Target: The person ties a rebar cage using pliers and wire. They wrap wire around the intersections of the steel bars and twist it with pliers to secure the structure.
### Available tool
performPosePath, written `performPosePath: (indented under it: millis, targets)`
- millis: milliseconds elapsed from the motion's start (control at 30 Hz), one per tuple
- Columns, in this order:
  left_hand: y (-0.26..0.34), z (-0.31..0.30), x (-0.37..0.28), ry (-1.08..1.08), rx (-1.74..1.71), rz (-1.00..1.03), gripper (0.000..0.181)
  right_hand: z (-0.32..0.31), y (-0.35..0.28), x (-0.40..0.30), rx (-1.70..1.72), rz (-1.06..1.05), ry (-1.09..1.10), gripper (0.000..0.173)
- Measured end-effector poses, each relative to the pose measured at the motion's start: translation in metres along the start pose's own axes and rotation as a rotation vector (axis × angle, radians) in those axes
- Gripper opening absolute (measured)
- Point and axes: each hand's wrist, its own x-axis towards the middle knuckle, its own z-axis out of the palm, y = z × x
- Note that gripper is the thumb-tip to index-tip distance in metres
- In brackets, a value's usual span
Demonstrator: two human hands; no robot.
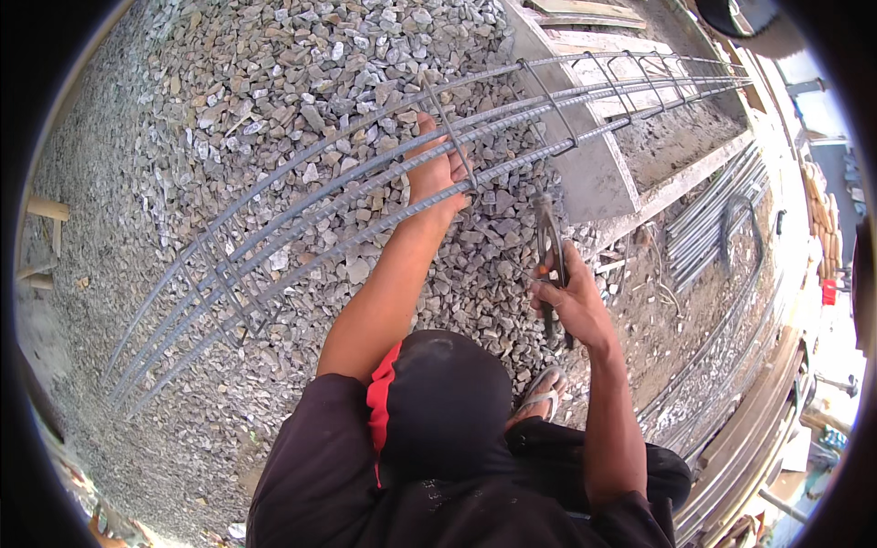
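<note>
A cage of ribbed steel reinforcing bars (336, 179) runs over crushed stone, from lower left to upper right. My left hand (438, 168) reaches under the bars, with fingers beside a square wire stirrup (444, 123); bars cross in front of the hand and partly hide its grip. My right hand (572, 298) is closed around the handles of metal pincers (545, 229), whose head points away from me, a short distance below the cage. Several stirrups (223, 281) sit bunched on the bars at the left, and others are spaced out at the upper right.
A concrete ledge (586, 161) lies under the cage's right part, with wooden boards (613, 44) beyond. Loose rods (716, 212) lie on the dirt at right, near long timber planks (747, 425). My capped head (449, 407) and sandalled foot (546, 394) show below.
</note>
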Motion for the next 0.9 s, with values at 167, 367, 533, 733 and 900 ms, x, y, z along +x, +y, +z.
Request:
performPosePath:
  millis: [167,367,533,733,900]
  targets:
    - [0.001,0.002,0.001,0.105,0.080,0.032,0.048,-0.013,-0.055,-0.018,-0.819,-0.256,0.166,0.015]
    - [-0.004,0.004,0.011,0.223,0.242,0.023,0.052,-0.001,-0.054,-0.010,-0.709,-0.339,0.088,0.014]
    - [-0.004,-0.001,0.009,0.169,0.214,0.119,0.052,0.012,-0.052,-0.017,-0.694,-0.360,0.088,0.013]
    - [-0.002,0.007,0.005,0.240,0.249,0.116,0.052,0.006,-0.054,-0.017,-0.725,-0.388,0.063,0.015]
    - [0.002,0.006,0.002,0.256,0.293,0.086,0.047,0.004,-0.055,-0.018,-0.739,-0.387,0.029,0.016]
